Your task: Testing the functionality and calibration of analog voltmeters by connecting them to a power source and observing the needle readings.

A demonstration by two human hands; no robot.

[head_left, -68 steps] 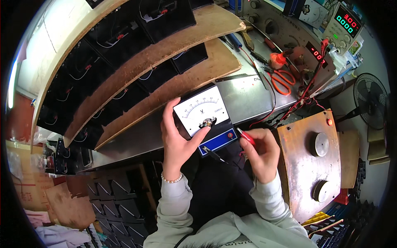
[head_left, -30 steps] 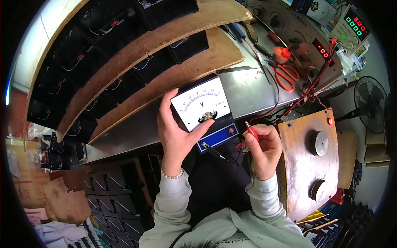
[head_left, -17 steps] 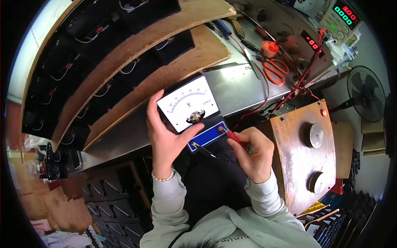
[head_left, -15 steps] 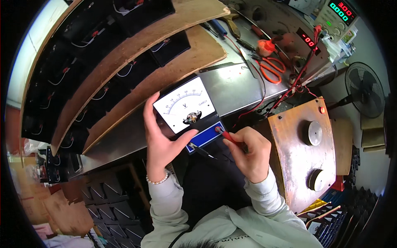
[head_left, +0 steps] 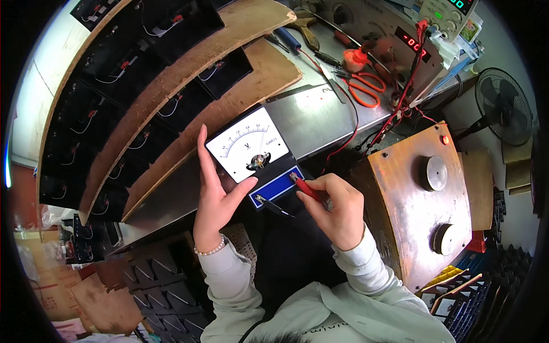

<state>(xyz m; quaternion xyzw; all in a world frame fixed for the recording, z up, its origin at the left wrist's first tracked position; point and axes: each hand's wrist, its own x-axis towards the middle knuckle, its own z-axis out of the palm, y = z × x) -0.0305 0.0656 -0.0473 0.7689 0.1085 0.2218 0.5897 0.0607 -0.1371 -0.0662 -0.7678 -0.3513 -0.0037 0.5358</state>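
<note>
An analog voltmeter with a white dial, a black body and a blue front strip is tilted over the bench edge. My left hand is closed round its left side, thumb on the lower front by the blue strip and fingers along the far edge. With my right hand I pinch a red alligator clip, its jaws at the right terminal of the strip. A black alligator clip sits on the left terminal, untouched by either hand. The needle is thin and seems to stand toward the dial's right end.
Wooden shelves with several black meter housings rise at the left. Orange-handled scissors and other tools lie on the metal bench. A knobbed box, a power supply and a fan stand at the right.
The view has shifted slightly. Both hands still hold the meter and the red clip at its terminal. The needle seems to have swung from the left toward the right of the scale.
</note>
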